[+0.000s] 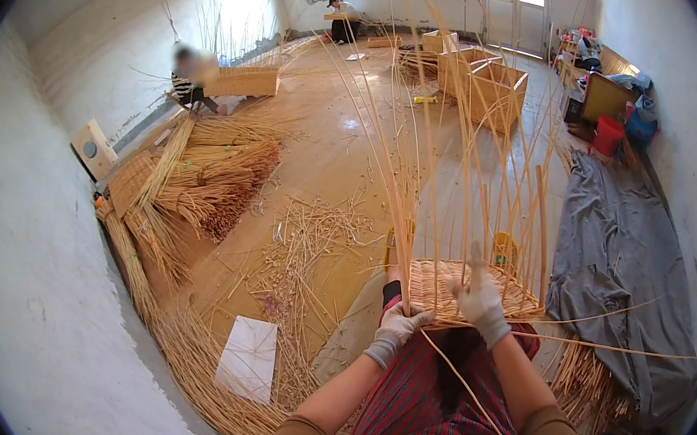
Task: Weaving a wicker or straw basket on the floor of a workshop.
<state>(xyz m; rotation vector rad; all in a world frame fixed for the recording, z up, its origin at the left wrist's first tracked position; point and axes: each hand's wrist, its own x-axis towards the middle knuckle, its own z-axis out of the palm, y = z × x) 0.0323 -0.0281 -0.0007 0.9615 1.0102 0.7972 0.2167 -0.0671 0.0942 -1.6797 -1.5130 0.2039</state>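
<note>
A flat woven wicker base [501, 293] with long upright rods rests over the dark red patterned cloth on my lap [402, 407]. My gloved left hand [398, 327] is closed around the upright rods [403, 280] at the base's near left corner. My gloved right hand [481, 305] is raised at the middle right of the base, among the rods, its slightly blurred fingers stretched upward. Loose rods trail from the weave past my forearms.
Reed bundles [226, 179] and a white board [245, 360] lie left, wooden-looking woven boxes [497, 96] ahead. A grey cloth [608, 258] and red bucket [607, 135] are right. Two seated co-workers [190, 81] [343, 18] are at the back and left.
</note>
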